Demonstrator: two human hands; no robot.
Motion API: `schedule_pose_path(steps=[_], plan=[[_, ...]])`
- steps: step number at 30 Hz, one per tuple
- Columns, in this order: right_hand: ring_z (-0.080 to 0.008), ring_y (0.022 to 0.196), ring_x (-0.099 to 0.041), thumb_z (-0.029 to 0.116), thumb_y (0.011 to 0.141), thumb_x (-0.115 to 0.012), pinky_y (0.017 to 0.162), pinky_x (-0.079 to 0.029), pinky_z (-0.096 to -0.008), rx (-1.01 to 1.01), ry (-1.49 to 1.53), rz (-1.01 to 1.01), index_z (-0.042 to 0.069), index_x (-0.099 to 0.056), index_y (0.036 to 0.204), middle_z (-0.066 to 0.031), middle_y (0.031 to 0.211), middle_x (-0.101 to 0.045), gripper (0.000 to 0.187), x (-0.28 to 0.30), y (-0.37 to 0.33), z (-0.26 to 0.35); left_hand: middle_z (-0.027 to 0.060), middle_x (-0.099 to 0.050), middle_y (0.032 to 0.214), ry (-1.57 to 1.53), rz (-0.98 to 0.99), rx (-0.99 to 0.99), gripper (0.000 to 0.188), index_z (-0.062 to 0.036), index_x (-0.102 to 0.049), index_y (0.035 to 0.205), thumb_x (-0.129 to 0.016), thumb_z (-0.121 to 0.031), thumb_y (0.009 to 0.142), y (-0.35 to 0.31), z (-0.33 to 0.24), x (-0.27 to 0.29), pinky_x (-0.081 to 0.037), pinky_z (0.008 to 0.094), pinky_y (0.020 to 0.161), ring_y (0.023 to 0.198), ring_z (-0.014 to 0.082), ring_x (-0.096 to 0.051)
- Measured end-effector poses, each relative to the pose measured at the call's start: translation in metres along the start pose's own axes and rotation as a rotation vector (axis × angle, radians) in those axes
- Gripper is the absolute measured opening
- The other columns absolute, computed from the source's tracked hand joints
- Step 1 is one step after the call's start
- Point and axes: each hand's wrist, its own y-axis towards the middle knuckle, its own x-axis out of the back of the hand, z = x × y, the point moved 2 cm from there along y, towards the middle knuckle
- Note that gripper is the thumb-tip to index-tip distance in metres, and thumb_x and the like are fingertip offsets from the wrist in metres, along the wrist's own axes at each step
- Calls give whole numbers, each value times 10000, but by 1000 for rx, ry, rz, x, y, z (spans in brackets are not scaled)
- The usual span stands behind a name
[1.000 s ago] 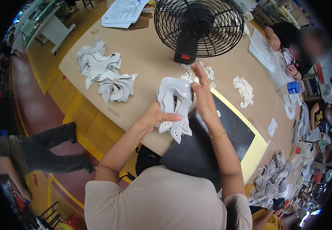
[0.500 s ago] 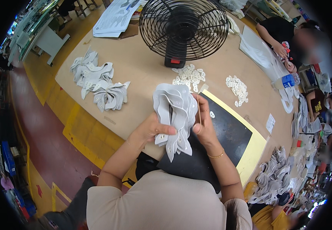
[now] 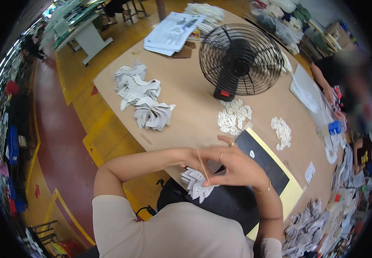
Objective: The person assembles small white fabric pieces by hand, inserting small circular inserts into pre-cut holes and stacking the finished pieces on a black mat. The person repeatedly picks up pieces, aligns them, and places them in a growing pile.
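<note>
A bundle of light grey cut pieces (image 3: 193, 184), wavy-edged with small holes, is held low over the near edge of the table. My left hand (image 3: 189, 157) reaches across from the left and grips its upper part; those fingers are mostly hidden behind the right hand. My right hand (image 3: 237, 168) is closed on a thin rubber band (image 3: 203, 167), which stretches in a straight line at the bundle. Thumb and fingers of that hand curve round the bundle's right side. Under both hands lies a black mat (image 3: 237, 202) beside a yellow sheet (image 3: 295, 189).
Similar bundles (image 3: 145, 96) lie at the table's left. Two heaps of small white oval pieces (image 3: 234, 116) sit beyond the mat, near a black fan (image 3: 239, 64). Printed papers (image 3: 173, 32) lie at the far edge. Another person (image 3: 323, 79) works at the right, by a bottle (image 3: 330, 129).
The bundle has come down and nearer to my body, tilted so mostly its pointed ends show. My right hand has crossed over to it with the rubber band. The view has shifted left.
</note>
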Motion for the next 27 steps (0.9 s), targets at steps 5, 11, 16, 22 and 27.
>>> schedule_pose_path(steps=[5,11,16,22,27], plan=[[-211,859,-647,224,878,-677,952,-440,-378,9,420,-31,40,-689,1059,-107,878,-695,259,6,-31,-11,128,-610,1200,-582,-179,-118,734,-12,-447,1353,-830,-146,740,-27,-11,14,-552,333,866,1042,211,-641],[-155,837,-617,163,915,-654,755,-475,-274,-286,719,-672,3,-637,930,-62,863,-641,162,2,-59,-72,95,-591,1206,-303,-475,-512,780,-19,-444,1351,-856,-122,697,-58,-12,29,-501,335,932,1089,177,-596],[-149,901,-607,98,904,-668,834,-475,-284,-271,788,-774,-17,-627,959,-60,917,-648,134,-34,-39,-81,60,-602,1174,7,-752,-612,751,-25,-486,1312,-872,-119,674,-69,-20,53,-483,317,934,1081,147,-580],[-192,737,-595,116,853,-690,724,-463,-310,-413,271,-579,27,-677,882,-76,811,-644,95,-85,-23,-83,93,-628,1167,-261,-1003,-638,675,-27,-505,1275,-849,-86,697,-105,-77,142,-529,364,910,1061,210,-622],[-227,721,-585,97,822,-688,736,-403,-328,-235,-180,-616,66,-669,811,-50,750,-613,38,-95,-15,-81,131,-657,1095,-401,-1037,-912,598,-4,-487,1267,-801,-114,771,-127,-124,272,-590,380,778,931,256,-683]])
